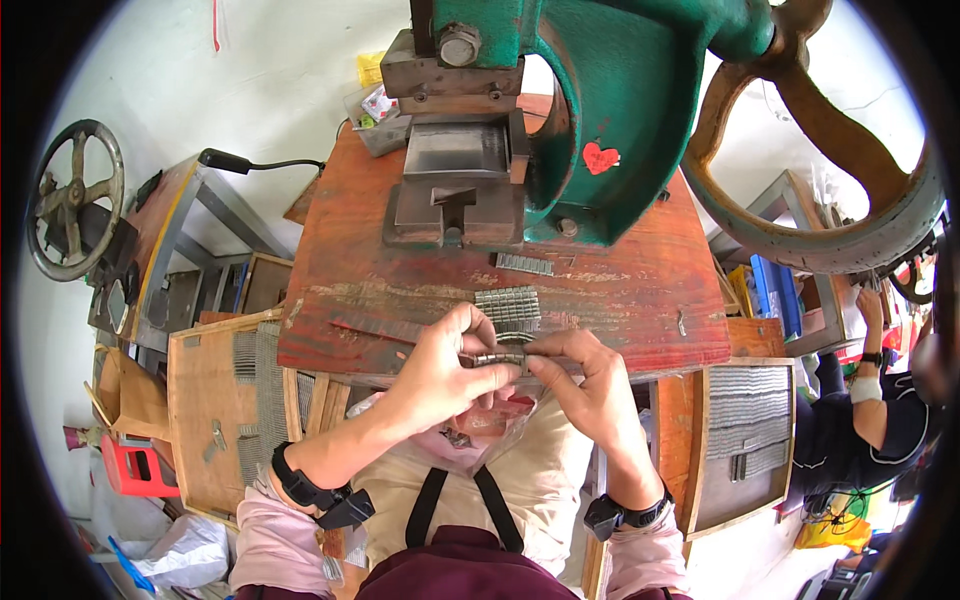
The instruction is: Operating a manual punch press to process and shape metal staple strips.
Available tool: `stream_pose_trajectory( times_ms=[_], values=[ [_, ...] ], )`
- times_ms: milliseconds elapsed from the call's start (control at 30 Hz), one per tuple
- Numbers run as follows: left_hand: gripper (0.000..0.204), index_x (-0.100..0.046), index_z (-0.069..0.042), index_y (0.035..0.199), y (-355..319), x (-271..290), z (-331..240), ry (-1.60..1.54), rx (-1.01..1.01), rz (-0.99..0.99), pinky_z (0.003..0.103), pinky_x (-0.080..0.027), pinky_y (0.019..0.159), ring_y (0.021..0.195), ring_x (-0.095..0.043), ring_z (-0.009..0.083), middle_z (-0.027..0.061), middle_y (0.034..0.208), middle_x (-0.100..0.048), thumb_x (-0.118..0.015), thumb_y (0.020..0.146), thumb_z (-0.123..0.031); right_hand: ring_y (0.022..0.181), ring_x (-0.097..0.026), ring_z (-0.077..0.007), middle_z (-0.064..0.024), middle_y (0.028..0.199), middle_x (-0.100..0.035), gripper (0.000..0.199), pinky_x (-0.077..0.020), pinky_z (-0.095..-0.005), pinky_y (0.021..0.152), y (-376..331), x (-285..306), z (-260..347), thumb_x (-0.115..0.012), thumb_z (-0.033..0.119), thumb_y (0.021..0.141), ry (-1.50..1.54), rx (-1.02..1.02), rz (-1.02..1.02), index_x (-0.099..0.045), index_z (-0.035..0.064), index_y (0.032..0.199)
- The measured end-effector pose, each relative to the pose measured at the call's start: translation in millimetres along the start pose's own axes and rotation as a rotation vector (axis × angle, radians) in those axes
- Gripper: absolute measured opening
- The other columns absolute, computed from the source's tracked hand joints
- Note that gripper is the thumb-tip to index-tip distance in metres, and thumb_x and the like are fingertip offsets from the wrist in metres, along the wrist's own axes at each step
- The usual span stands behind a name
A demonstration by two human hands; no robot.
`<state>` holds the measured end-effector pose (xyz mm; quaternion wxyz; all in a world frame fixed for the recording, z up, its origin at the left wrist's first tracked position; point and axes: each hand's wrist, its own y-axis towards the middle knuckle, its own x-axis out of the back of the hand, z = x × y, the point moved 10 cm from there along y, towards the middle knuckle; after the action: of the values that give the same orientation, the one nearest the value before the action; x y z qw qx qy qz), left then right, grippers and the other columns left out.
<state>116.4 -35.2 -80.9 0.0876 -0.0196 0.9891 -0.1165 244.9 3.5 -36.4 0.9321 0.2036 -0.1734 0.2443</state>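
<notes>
Near the front edge of the red wooden table (640, 290), my left hand (452, 365) is closed on a short segmented metal strip (497, 358), gripping it between thumb and fingers. My right hand (588, 372) pinches the strip's right end between thumb and fingertips. Just beyond my fingers, a curved metal strip (515, 338) lies against a small block of segmented strips (507, 305) set side by side. Farther back, a single segmented strip (524, 264) rests on the wood in front of the press. My fingers hide part of the held strip.
A green hand press (625, 110) with a big wheel (725, 150) stands at the back of the table. Wooden trays of metal strips flank me, a left tray (205, 390) and a right tray (740, 500). A co-worker (870, 400) is at far right. A red stool (138, 468) is lower left.
</notes>
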Motion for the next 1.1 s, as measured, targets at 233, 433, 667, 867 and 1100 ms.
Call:
stream_pose_trajectory(
  times_ms=[233, 433, 667, 867, 1100],
  values=[
    [0.038, -0.042, -0.001, 0.102, -31.1, -9.5, -8.9, 0.582, -0.321, -0.091, 0.034, -0.054, 0.066, 0.085, -0.068, 0.0302, 0.017, 0.087, -0.067, -0.071, 0.078, -0.006, 0.081, -0.059, -0.029, -0.0111, 0.084, -0.064, 0.011, -0.0488, -0.0364, 0.072, -14.0, -12.1, 16.3, -0.068, 0.007, 0.076, -0.182, 0.122, 0.076, -0.067, 0.0023, 0.086],
    [0.039, -0.043, -0.002, 0.103, -33.0, -13.3, -2.3, 0.606, -0.279, -0.091, 0.034, -0.054, 0.067, 0.084, -0.068, 0.031, 0.017, 0.088, -0.068, -0.072, 0.077, -0.008, 0.081, -0.061, -0.0275, -0.0104, 0.082, -0.064, 0.012, -0.0493, -0.0354, 0.072, -22.5, -15.0, 21.2, -0.069, 0.0, 0.071, -0.233, 0.208, 0.026, -0.067, 0.0016, 0.082],
    [0.037, -0.045, -0.002, 0.1, -24.0, -15.1, 2.8, 0.567, -0.255, -0.085, 0.033, -0.052, 0.067, 0.082, -0.068, 0.0297, 0.0162, 0.087, -0.068, -0.073, 0.077, -0.008, 0.082, -0.06, -0.0284, -0.0111, 0.085, -0.063, 0.013, -0.0488, -0.0365, 0.073, -26.3, -14.4, 16.2, -0.066, -0.002, 0.072, -0.334, 0.224, -0.012, -0.062, 0.0007, 0.085],
    [0.035, -0.047, -0.001, 0.1, -22.8, -17.0, 7.1, 0.56, -0.333, -0.099, 0.032, -0.053, 0.064, 0.077, -0.068, 0.0267, 0.015, 0.086, -0.067, -0.072, 0.077, -0.006, 0.071, -0.059, -0.0164, -0.0122, 0.087, -0.063, 0.002, -0.0478, -0.0263, 0.069, -32.4, 20.7, -27.1, -0.05, -0.002, 0.091, 0.203, -0.105, -0.276, -0.049, -0.001, 0.092],
    [0.029, -0.053, -0.001, 0.098, -51.7, -34.9, -20.3, 0.882, -0.953, -0.164, 0.03, -0.052, 0.056, 0.069, -0.065, 0.0199, 0.0116, 0.093, -0.067, -0.07, 0.075, -0.002, 0.072, -0.055, -0.0118, -0.0063, 0.08, -0.059, 0.02, -0.0458, -0.0238, 0.066, -56.6, -35.0, -68.1, -0.055, 0.016, 0.094, 0.728, -0.616, 0.198, -0.056, -0.0037, 0.098]
  ],
)
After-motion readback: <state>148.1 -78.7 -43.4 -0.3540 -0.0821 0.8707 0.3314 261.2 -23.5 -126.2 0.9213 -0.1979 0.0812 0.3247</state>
